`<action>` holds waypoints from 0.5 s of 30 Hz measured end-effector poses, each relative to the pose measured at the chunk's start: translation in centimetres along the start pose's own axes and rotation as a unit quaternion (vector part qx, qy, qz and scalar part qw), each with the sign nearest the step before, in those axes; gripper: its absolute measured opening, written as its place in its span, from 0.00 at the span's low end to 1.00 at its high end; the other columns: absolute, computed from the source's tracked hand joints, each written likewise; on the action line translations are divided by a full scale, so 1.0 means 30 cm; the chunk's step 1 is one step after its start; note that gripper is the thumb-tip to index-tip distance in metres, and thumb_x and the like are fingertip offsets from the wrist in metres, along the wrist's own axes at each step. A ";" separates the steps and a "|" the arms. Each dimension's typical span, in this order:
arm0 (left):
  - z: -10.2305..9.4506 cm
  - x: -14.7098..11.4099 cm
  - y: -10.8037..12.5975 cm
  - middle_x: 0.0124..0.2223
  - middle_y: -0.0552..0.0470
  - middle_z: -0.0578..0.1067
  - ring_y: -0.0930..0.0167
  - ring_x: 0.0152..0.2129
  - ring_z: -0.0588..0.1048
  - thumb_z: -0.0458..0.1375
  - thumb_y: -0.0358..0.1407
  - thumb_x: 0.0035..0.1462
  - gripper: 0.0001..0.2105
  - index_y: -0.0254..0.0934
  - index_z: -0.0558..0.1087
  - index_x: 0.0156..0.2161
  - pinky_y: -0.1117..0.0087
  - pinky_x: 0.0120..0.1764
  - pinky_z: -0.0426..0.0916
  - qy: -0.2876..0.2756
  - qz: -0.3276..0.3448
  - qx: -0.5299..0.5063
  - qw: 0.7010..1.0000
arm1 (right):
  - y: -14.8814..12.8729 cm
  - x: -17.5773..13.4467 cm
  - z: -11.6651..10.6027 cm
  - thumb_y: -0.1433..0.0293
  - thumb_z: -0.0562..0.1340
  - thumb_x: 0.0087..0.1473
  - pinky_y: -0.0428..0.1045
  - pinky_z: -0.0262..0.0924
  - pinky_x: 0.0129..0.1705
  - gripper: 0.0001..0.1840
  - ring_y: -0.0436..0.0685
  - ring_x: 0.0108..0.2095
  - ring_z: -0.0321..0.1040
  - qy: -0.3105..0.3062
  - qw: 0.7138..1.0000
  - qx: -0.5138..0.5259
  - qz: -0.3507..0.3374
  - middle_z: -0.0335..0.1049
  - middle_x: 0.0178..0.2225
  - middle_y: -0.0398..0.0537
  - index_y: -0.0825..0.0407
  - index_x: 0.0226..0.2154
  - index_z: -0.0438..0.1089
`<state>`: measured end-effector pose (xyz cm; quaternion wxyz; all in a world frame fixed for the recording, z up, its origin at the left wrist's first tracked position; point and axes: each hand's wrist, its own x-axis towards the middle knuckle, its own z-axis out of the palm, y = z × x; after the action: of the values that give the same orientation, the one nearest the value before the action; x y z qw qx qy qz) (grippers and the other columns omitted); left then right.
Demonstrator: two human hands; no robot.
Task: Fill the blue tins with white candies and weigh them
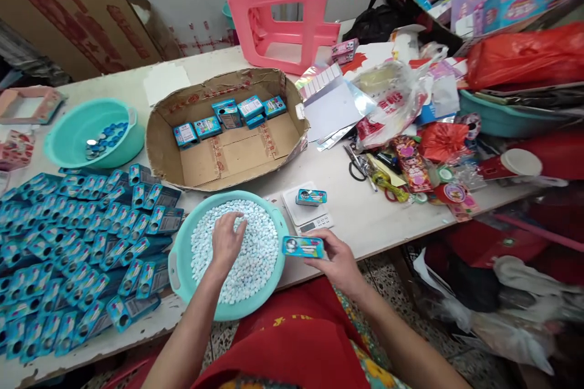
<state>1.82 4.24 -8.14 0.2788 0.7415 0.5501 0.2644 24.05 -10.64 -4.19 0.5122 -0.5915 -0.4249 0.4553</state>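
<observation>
My left hand [227, 242] is over the small pale blue and white pellets [255, 237] in a turquoise basin [182, 298], its thumb and forefinger a little apart. The tips of its other fingers are hard to see. Beside the basin's right rim, my right hand [336, 260] grips a small blue box [303, 247] by its right end. That box has a round hole and a printed picture on its upward face. Just beyond it, a similar blue box [311, 197] lies on a white digital scale [296, 209].
Many blue boxes with round holes [82, 243] crowd the table's left side. A cut-down carton [228, 161] holds several closed boxes. Behind the boxes stands another turquoise basin [59, 134] with round blue pieces. Scissors [358, 167], bags and packaging clutter the right. A pink stool [292, 12] lies behind.
</observation>
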 end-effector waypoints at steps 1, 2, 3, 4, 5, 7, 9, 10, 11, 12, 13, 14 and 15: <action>0.038 0.020 0.031 0.43 0.46 0.73 0.61 0.44 0.69 0.55 0.37 0.54 0.08 0.39 0.71 0.39 0.57 0.50 0.59 -0.005 0.040 0.004 0.999 | 0.016 -0.022 -0.055 0.69 0.70 0.42 0.53 0.60 0.48 0.20 0.58 0.44 0.66 0.026 1.000 -0.008 0.011 0.69 0.42 0.46 0.48 0.41 0.68; 0.083 0.045 0.073 0.45 0.46 0.72 0.61 0.45 0.68 0.55 0.37 0.54 0.11 0.39 0.70 0.43 0.57 0.51 0.59 -0.017 0.081 -0.007 0.997 | 0.036 -0.039 -0.108 0.68 0.70 0.42 0.54 0.60 0.48 0.21 0.58 0.44 0.66 0.059 0.998 -0.018 0.023 0.69 0.42 0.47 0.48 0.41 0.68; 0.132 0.073 0.123 0.47 0.45 0.71 0.61 0.47 0.67 0.56 0.36 0.53 0.14 0.40 0.69 0.46 0.58 0.51 0.58 -0.039 0.121 -0.025 0.992 | 0.058 -0.052 -0.157 0.67 0.70 0.42 0.55 0.60 0.49 0.21 0.59 0.44 0.67 0.096 0.994 -0.029 0.035 0.70 0.42 0.48 0.49 0.41 0.68; 0.184 0.104 0.174 0.50 0.45 0.70 0.61 0.49 0.66 0.58 0.36 0.52 0.18 0.40 0.67 0.49 0.59 0.52 0.58 -0.069 0.158 -0.043 0.984 | 0.082 -0.059 -0.200 0.66 0.70 0.42 0.56 0.60 0.49 0.22 0.59 0.44 0.67 0.137 0.989 -0.039 0.043 0.70 0.42 0.48 0.49 0.41 0.68; 0.235 0.136 0.221 0.52 0.44 0.68 0.61 0.50 0.65 0.60 0.35 0.49 0.22 0.40 0.66 0.52 0.60 0.52 0.58 -0.106 0.185 -0.055 0.975 | 0.104 -0.059 -0.237 0.66 0.70 0.41 0.57 0.60 0.49 0.22 0.59 0.43 0.67 0.180 0.982 -0.044 0.047 0.71 0.41 0.49 0.50 0.41 0.68; 0.322 0.192 0.289 0.52 0.44 0.69 0.60 0.49 0.66 0.62 0.33 0.47 0.25 0.40 0.66 0.52 0.61 0.50 0.60 -0.182 0.201 -0.060 0.961 | 0.141 -0.038 -0.289 0.64 0.71 0.39 0.58 0.61 0.48 0.24 0.59 0.41 0.68 0.256 0.965 -0.040 0.047 0.71 0.40 0.49 0.51 0.40 0.67; 0.368 0.224 0.314 0.46 0.45 0.72 0.61 0.43 0.70 0.61 0.33 0.47 0.19 0.40 0.70 0.47 0.63 0.45 0.62 -0.229 0.180 -0.062 0.955 | 0.162 0.009 -0.313 0.63 0.71 0.37 0.58 0.62 0.47 0.26 0.58 0.39 0.68 0.307 0.950 -0.019 0.042 0.71 0.38 0.48 0.51 0.40 0.66; 0.371 0.229 0.312 0.43 0.46 0.73 0.62 0.40 0.71 0.61 0.33 0.47 0.17 0.40 0.71 0.45 0.64 0.43 0.63 -0.230 0.167 -0.071 0.956 | 0.167 0.040 -0.315 0.63 0.72 0.36 0.58 0.62 0.46 0.27 0.58 0.37 0.68 0.321 0.946 -0.009 0.038 0.71 0.36 0.47 0.52 0.40 0.66; 0.361 0.227 0.303 0.41 0.47 0.74 0.63 0.38 0.71 0.61 0.33 0.47 0.15 0.40 0.71 0.43 0.66 0.41 0.63 -0.217 0.157 -0.088 0.959 | 0.171 0.075 -0.310 0.64 0.72 0.36 0.57 0.63 0.45 0.27 0.57 0.36 0.68 0.325 0.945 -0.002 0.032 0.70 0.35 0.46 0.52 0.39 0.65; 0.339 0.219 0.292 0.40 0.49 0.74 0.64 0.37 0.71 0.61 0.33 0.46 0.15 0.40 0.71 0.42 0.67 0.41 0.63 -0.193 0.150 -0.109 0.964 | 0.175 0.114 -0.300 0.64 0.72 0.36 0.56 0.63 0.44 0.27 0.56 0.36 0.68 0.320 0.947 0.001 0.023 0.70 0.34 0.45 0.52 0.39 0.65; 0.307 0.205 0.279 0.40 0.50 0.74 0.65 0.37 0.71 0.62 0.34 0.46 0.16 0.41 0.71 0.43 0.67 0.40 0.63 -0.164 0.144 -0.132 0.967 | 0.180 0.154 -0.284 0.64 0.72 0.36 0.55 0.63 0.44 0.27 0.55 0.35 0.68 0.307 0.952 0.003 0.012 0.69 0.34 0.45 0.52 0.39 0.64; 0.267 0.187 0.268 0.41 0.51 0.74 0.65 0.37 0.71 0.62 0.34 0.46 0.16 0.41 0.71 0.43 0.68 0.40 0.62 -0.138 0.138 -0.153 0.969 | 0.187 0.193 -0.264 0.64 0.71 0.37 0.54 0.63 0.43 0.27 0.55 0.36 0.68 0.288 0.958 0.003 -0.001 0.69 0.34 0.44 0.52 0.39 0.64; 0.224 0.167 0.258 0.41 0.51 0.74 0.66 0.37 0.71 0.62 0.34 0.46 0.17 0.42 0.70 0.44 0.69 0.40 0.62 -0.121 0.130 -0.170 0.969 | 0.196 0.230 -0.239 0.64 0.71 0.37 0.54 0.63 0.43 0.26 0.55 0.36 0.68 0.266 0.964 0.001 -0.012 0.69 0.35 0.45 0.52 0.40 0.64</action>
<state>12.98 6.39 -7.00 0.4284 0.7748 0.3580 0.2965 32.78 -6.18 -10.31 0.6130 -0.6856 -0.2794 0.2759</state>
